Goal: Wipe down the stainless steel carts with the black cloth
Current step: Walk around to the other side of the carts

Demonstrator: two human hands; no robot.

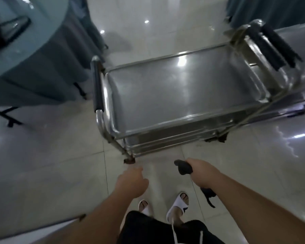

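- Standing on the shiny floor (51, 164), the person looks down at a steel cart and has not started wiping it, as far as I can tell.
- At ten o'clock there is a round surface (42, 32) with a grey-blue cover. It is well apart from the cart.
- At six o'clock the left hand (132, 182) hangs low with nothing in it. Its fingers are loosely curled and it touches nothing.
- At twelve o'clock stands the near cart (183, 90). Its top tray is bare and shiny, but the picture is blurry, so I cannot tell if it is clean or dirty.
- Just right of the middle, the right hand (201, 171) is squeezed around the black cloth (183, 167). One end sticks out in front and one end hangs down behind.
- The cloth is in the air near the cart's front edge and not touching it.
- At two o'clock a second cart (289, 37) sits right beside the first one, handles close together.
- I think almost all the job is left: both carts probably need wiping.
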